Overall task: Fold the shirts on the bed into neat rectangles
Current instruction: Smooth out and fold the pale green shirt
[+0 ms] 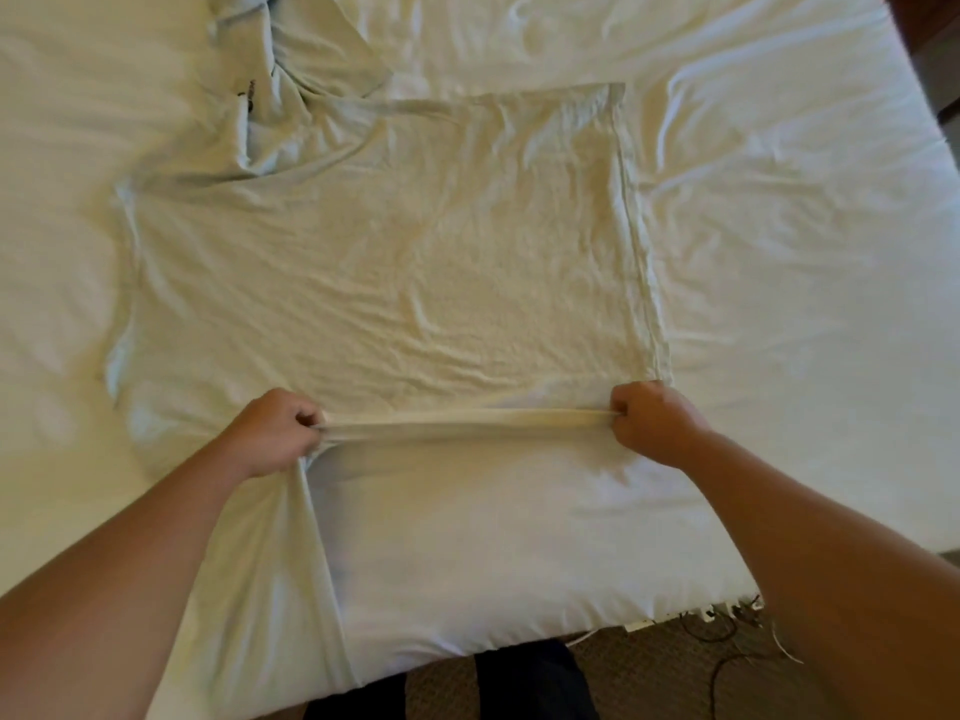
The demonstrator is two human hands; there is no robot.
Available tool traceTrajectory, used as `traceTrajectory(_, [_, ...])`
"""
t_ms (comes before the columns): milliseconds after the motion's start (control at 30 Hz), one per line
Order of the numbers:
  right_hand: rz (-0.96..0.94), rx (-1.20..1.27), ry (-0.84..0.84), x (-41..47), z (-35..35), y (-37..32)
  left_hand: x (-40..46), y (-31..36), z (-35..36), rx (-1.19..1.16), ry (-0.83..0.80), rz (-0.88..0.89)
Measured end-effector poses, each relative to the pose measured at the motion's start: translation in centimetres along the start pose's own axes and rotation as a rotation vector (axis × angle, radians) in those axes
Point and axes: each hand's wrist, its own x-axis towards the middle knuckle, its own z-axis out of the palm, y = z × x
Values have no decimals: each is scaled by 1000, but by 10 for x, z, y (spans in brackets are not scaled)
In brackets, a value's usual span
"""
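The shirt [374,262] lies flat on the bed [779,252], collar to the left, hem to the right, near side lifted. The left hand [275,433] pinches this edge with curled fingers. The right hand [654,423] does the same at the hem corner, so the cloth between them is pulled tight, probably to make a straight fold line. I count one spread shirt, one more crumpled garment [291,39] at the top left, and two hands.

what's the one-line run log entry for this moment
step: folding shirt on bed | left hand: pinches near edge | right hand: pinches same edge | edge: stretched taut between hands | state: fold not finished
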Motion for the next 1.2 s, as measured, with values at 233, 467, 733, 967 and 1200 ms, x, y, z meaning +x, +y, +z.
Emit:
traceTrajectory(233, [4,-18,77,46,-48,-15,40,34,-34,66,-2,-27])
traceTrajectory(467, [6,-75,138,96,-89,-31,96,53,-58,168,88,-25])
traceTrajectory(733, [-25,-102,216,139,-111,-44,133,56,-68,180,129,-25])
traceTrajectory(967, [-68,-153,275,152,-111,-45,142,60,-69,169,194,-35])
traceTrajectory(1200, [-73,-148,323,159,-112,-46,147,65,-74,131,247,-36])
